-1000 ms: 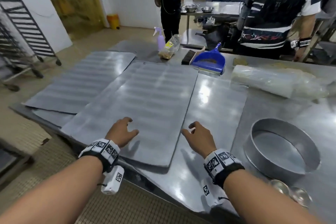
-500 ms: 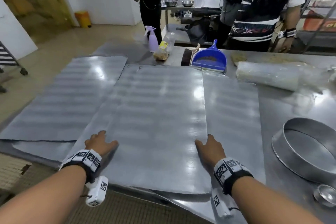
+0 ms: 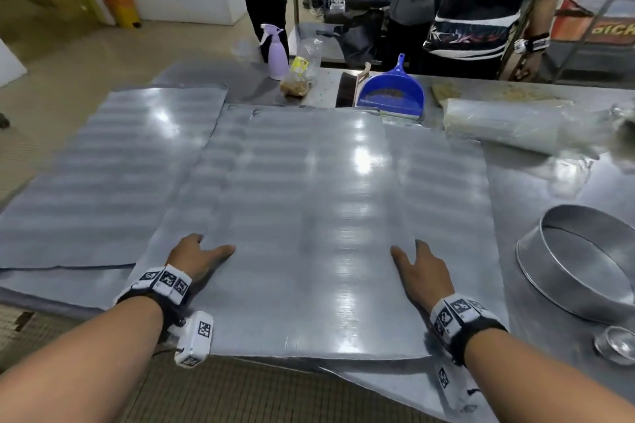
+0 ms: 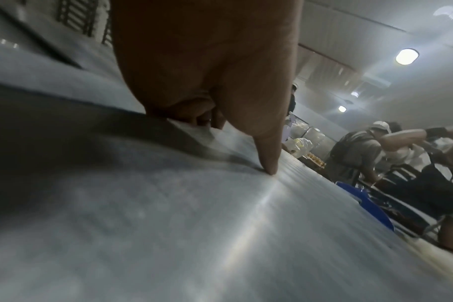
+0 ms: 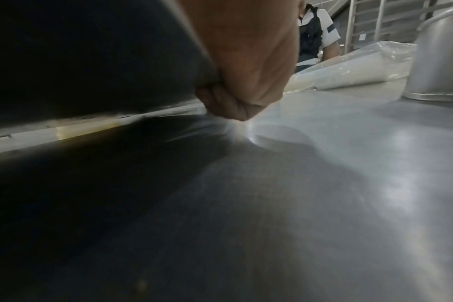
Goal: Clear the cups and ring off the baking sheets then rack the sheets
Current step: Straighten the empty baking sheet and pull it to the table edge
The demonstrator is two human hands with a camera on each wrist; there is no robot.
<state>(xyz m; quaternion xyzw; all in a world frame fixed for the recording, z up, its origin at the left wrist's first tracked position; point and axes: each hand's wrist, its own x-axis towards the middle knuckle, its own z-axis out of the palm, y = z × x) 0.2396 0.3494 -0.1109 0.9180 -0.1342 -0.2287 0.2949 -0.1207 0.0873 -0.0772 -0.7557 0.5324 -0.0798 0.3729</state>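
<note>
A flat grey baking sheet (image 3: 302, 216) lies on top of the pile in the middle of the steel table. My left hand (image 3: 196, 254) grips its left edge, thumb on top and fingers curled under (image 4: 207, 116). At the right edge my right hand (image 3: 417, 261) grips likewise; in the right wrist view that edge (image 5: 91, 61) stands a little off the sheet below, with my fingers (image 5: 233, 108) under it. More sheets lie at the left (image 3: 103, 175) and underneath at the right (image 3: 443, 189). The metal ring (image 3: 580, 261) and a small steel cup (image 3: 616, 343) sit on the table at the right.
Along the far side stand a purple spray bottle (image 3: 276, 55), a bag of crumbs (image 3: 299, 79), a brush (image 3: 345, 91), a blue dustpan (image 3: 391, 89) and a roll of plastic (image 3: 508, 127). Two people (image 3: 488, 3) stand behind the table. The table's near edge is just below my wrists.
My hands have spread apart from the near part of the top sheet to its left and right edges and taken hold there. The view has closed in on the table.
</note>
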